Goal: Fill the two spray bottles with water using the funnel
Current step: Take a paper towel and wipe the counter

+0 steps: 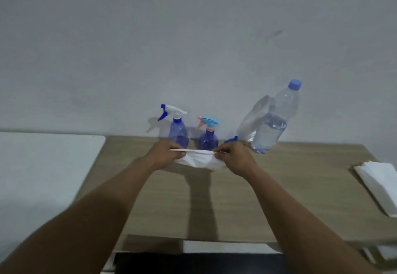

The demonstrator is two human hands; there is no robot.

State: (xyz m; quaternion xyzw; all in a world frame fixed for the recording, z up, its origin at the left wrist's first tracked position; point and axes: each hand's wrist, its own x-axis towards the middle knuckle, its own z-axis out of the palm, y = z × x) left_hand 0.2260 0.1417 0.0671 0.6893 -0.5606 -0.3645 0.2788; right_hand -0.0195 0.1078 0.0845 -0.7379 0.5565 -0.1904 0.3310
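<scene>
Two bare forearms reach in from 7 and 5 o'clock over a wooden table [279, 198] and meet near its far edge. The left hand [165, 154] and right hand [234, 158] are both closed. Each pinches one end of a single white tissue [198, 159] between thumb and curled fingers, and the top edge is pulled taut between them. The rest of the sheet sags below, and I cannot tell whether it touches the table. Taking the tissue as the centre of the dial, one white packet [380, 187] lies flat at 4 o'clock by the table's right edge, well apart from the hands. A pale counter [43, 166] adjoins the table at 9 o'clock. Just behind the hands stand two spray bottles, both upright with their heads on. The white-top sprayer [178, 132] is at 11 o'clock and the teal-top sprayer [208, 138] at 12, near each other but apart. One blue funnel [232, 139] shows at 1 o'clock, mostly hidden behind the right hand. One water bottle [272, 123] stands at 2 o'clock, capped and roughly half full, just beside the funnel. A plain grey wall [193, 37] rises behind everything.
</scene>
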